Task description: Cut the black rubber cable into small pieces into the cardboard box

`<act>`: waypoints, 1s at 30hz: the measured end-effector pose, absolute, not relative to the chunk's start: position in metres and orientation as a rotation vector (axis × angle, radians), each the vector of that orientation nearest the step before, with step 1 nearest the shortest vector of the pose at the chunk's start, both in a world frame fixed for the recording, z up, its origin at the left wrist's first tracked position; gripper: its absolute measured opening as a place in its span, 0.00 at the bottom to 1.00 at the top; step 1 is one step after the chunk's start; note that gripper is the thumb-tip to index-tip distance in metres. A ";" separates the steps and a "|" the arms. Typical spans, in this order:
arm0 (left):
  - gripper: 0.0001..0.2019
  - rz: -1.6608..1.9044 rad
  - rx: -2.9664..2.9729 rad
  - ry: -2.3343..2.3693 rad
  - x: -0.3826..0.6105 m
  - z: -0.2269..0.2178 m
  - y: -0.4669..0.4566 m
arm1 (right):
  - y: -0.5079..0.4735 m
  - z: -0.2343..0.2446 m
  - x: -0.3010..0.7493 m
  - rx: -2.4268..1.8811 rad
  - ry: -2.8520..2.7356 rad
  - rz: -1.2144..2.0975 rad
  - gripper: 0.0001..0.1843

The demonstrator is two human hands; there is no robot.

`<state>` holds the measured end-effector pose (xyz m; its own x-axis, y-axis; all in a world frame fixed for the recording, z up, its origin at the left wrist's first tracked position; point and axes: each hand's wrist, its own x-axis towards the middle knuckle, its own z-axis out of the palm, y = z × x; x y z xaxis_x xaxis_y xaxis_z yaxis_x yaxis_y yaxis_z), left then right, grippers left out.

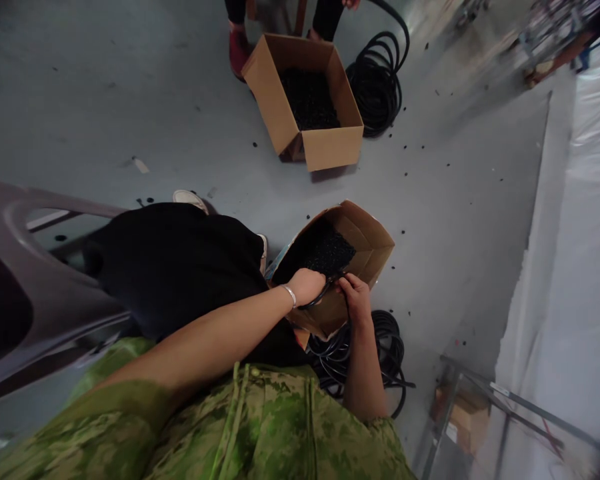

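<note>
My left hand [307, 283] is closed around a black hose [325, 290] just over the near rim of an open cardboard box [375, 250] holding many small black pieces [330, 250]. A silver bracelet sits on that wrist. My right hand [354, 297] is closed on the same hose a little to the right, close against the left hand. The hose runs down to a black coil [380, 353] on the floor beneath my right forearm.
A second open cardboard box [325, 143] of black pieces stands farther off, with another hose coil [377, 83] beside it and another person's legs behind it. Black bits dot the grey floor. A grey moulded part [30, 267] lies at left; a metal frame [480, 393] stands at lower right.
</note>
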<state>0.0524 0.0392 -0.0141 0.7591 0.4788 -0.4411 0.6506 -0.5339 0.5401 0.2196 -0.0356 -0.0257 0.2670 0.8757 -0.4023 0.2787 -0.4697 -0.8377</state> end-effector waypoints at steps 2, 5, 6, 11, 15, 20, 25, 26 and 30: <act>0.14 -0.320 2.247 0.835 0.053 -0.014 0.039 | -0.036 -0.027 0.220 -1.895 -1.035 1.198 0.16; 0.14 -0.330 2.248 0.826 0.053 -0.013 0.039 | -0.035 -0.027 0.220 -1.895 -1.055 1.181 0.16; 0.14 -0.333 2.244 0.824 0.053 -0.013 0.039 | -0.035 -0.027 0.220 -1.898 -1.059 1.180 0.16; 0.14 -0.340 2.227 0.831 0.052 -0.011 0.039 | -0.034 -0.026 0.221 -1.901 -1.061 1.202 0.16; 0.13 -0.335 2.220 0.828 0.053 -0.015 0.039 | -0.034 -0.026 0.221 -1.908 -1.076 1.185 0.17; 0.13 -0.338 2.215 0.812 0.054 -0.017 0.038 | -0.034 -0.024 0.220 -1.897 -1.064 1.202 0.16; 0.14 -0.351 2.215 0.798 0.054 -0.014 0.039 | -0.036 -0.025 0.221 -1.898 -1.058 1.201 0.16; 0.14 -0.350 2.212 0.801 0.053 -0.014 0.039 | -0.036 -0.026 0.222 -1.895 -1.062 1.200 0.17; 0.14 -0.341 2.203 0.820 0.054 -0.018 0.038 | -0.037 -0.026 0.223 -1.883 -1.064 1.197 0.16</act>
<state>0.0538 0.0379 -0.0178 0.7596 0.4515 -0.4682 0.6504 -0.5157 0.5577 0.2226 -0.0367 -0.0256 0.2509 0.8856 -0.3908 0.2846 -0.4534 -0.8446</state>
